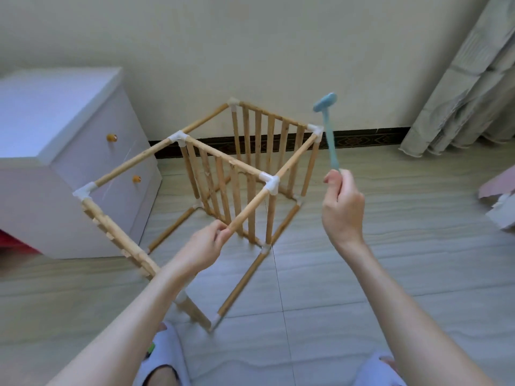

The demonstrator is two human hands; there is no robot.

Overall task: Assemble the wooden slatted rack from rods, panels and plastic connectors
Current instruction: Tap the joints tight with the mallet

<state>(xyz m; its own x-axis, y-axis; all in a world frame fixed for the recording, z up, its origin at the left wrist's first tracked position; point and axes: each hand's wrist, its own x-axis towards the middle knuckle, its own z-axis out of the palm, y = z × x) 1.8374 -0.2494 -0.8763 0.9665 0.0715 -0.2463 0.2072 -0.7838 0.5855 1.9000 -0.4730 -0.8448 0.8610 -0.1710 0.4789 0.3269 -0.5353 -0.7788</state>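
The rack (223, 174), round wooden rods in white plastic connectors (269, 183), stands on pale floor tiles (334, 274) (half built). The left hand (207, 243) grips a loose rod end; the right hand (342, 207) holds a blue hammer (328, 126) raised, beside a white cabinet (69, 162)

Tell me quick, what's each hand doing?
Left hand: grips a rod of the rack.
Right hand: holds the blue hammer raised.

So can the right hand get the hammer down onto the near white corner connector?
Probably yes: the right hand holds the hammer raised above and beside the connector, with open air between; the left hand grips the rod lower down.
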